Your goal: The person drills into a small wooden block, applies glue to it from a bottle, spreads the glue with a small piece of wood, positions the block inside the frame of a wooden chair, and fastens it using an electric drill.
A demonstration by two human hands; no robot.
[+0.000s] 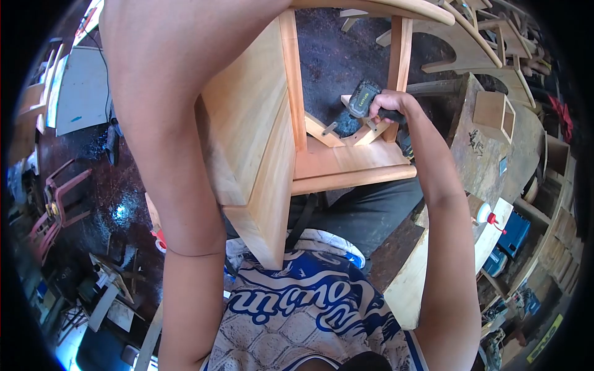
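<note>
My right hand (388, 106) is wrapped round the handle of a cordless drill (364, 98), whose dark body bears lettering. The drill is over the inside of a wooden furniture frame (346, 179), close to one upright leg (401, 52). Below the drill, diagonal wooden corner braces (322, 130) meet the frame, and a small metal piece lies on one of them. The drill's tip is hard to make out. A broad wooden panel (250, 123) stands tilted at the left of the frame. My left arm (179, 154) reaches up past this panel, and its hand is out of view.
At the right are a worn workbench (455, 148) with a small wooden box (494, 114), a white bottle with a red cap (484, 213) and a blue case (513, 232). Curved wooden parts (464, 49) stand behind. A reddish chair frame (59, 201) is at the left.
</note>
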